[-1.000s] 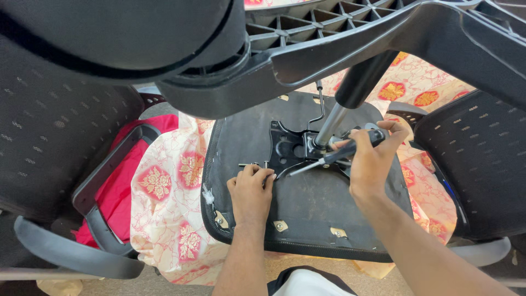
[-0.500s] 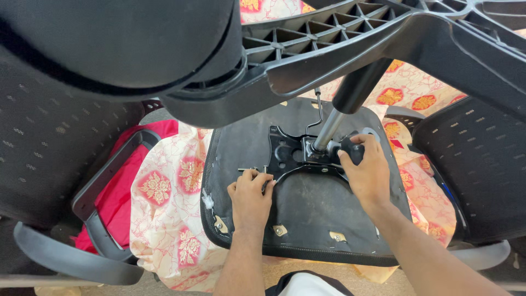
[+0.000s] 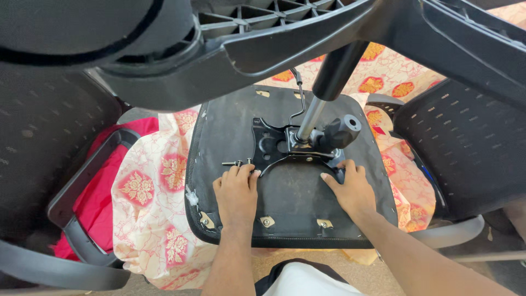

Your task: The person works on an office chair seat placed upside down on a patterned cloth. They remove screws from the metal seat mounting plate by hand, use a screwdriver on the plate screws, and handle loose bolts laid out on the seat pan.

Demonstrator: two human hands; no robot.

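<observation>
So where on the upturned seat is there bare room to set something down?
Bare black patch on the seat underside between the left hand and right hand, below the metal bracket. Another strip sits above the bracket. Crowded around the gas column, knob and bolts.

The right hand (image 3: 350,189) has dropped from the lever onto the seat underside (image 3: 290,203).

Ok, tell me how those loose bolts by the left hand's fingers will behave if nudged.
The loose bolts are small round metal pieces lying free on the upturned seat underside, so they would probably roll or skid. They look light and rigid; the left hand could likely pinch them, though they may slip.
</observation>
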